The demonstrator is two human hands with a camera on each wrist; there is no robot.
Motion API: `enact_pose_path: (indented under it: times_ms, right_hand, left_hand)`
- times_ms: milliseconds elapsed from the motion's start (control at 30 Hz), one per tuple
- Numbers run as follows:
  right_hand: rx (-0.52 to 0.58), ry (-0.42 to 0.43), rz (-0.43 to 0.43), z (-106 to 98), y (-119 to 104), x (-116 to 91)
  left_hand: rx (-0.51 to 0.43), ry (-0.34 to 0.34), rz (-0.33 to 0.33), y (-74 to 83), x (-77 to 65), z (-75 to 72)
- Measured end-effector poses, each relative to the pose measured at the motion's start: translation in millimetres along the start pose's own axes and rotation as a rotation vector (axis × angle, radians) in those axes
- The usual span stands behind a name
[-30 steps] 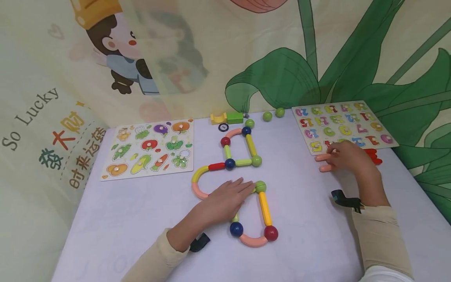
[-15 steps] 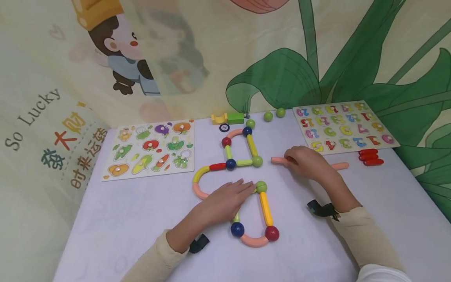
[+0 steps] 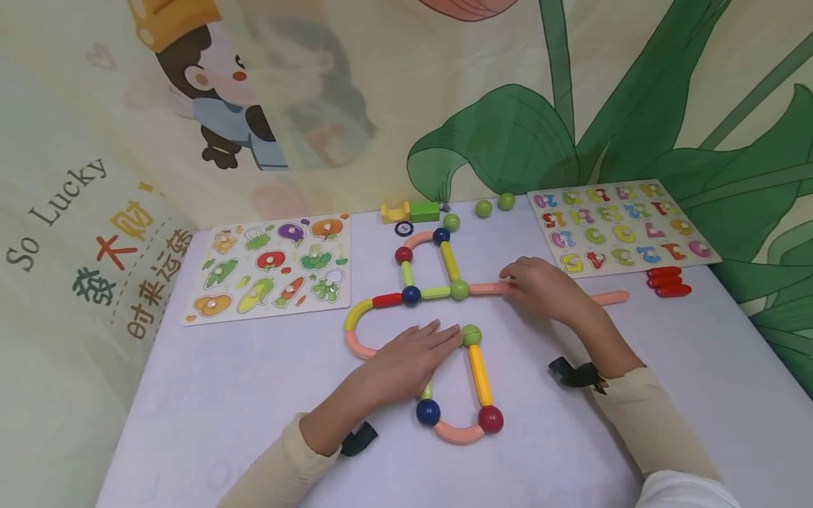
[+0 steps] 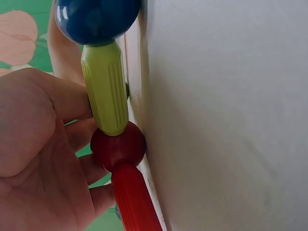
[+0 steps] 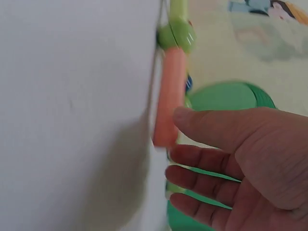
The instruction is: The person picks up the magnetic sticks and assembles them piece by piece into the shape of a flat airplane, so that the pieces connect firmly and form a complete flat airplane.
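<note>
My right hand (image 3: 538, 288) pinches the outer end of a straight pink magnetic stick (image 3: 488, 288). That stick's other end touches a green ball (image 3: 459, 289) at the upper square's corner. In the right wrist view, my thumb (image 5: 202, 126) lies against the pink stick (image 5: 168, 101). My left hand (image 3: 403, 363) rests with fairly straight fingers over the lower part of the joined sticks and balls, near a green ball (image 3: 471, 335). The left wrist view shows its thumb beside a light green stick (image 4: 105, 89), between a blue ball (image 4: 96, 19) and a red ball (image 4: 118, 146).
A vegetable puzzle board (image 3: 269, 271) lies at left, a number puzzle board (image 3: 619, 229) at right. Red sticks (image 3: 668, 282) and another pink stick (image 3: 611, 298) lie near it. Loose green balls (image 3: 483, 208) and a yellow-green toy piece (image 3: 409, 212) sit along the back wall.
My right hand has moved left from beside the number board, bringing a pink stick that now meets the green ball. Another pink stick stays at right. My left hand keeps its place.
</note>
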State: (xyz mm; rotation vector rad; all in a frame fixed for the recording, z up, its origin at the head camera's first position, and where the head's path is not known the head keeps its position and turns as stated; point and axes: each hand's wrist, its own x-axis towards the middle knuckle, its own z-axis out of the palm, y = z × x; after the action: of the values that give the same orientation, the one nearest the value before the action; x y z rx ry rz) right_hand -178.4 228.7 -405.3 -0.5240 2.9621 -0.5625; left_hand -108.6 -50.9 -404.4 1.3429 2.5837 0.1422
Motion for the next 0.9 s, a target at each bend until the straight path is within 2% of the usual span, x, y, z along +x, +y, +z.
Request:
enact_pose_path:
  times_ms: [133,233,333,433,533,667,900]
  right_hand:
    - [0.024,-0.015,0.125,-24.0,24.1,-23.1]
    - [0.030,-0.062,0.232,-39.3,45.1,-43.8]
    - [0.037,-0.118,0.314,-45.5,63.2,-58.9]
    - [0.051,-0.129,0.346,-43.1,77.1,-66.0]
    - [0.055,-0.116,0.341,-39.0,85.5,-68.9]
    - [0.047,-0.112,0.275,-35.3,85.2,-67.4]
    - [0.036,-0.127,0.152,-28.4,61.7,-56.4]
  left_hand:
    - [-0.008,-0.006,-0.002,-0.6,0.1,1.3]
    - [-0.013,-0.005,0.002,-1.2,0.1,1.8]
    - [-0.014,-0.006,0.003,-1.8,-0.1,1.6]
    - [-0.009,-0.004,0.005,-2.4,-0.3,1.5]
    - [-0.013,-0.001,0.008,-2.8,-0.2,2.0]
    - [-0.027,0.000,0.013,-2.6,-0.2,2.0]
    - [-0.014,-0.001,0.011,-2.0,-0.5,2.4]
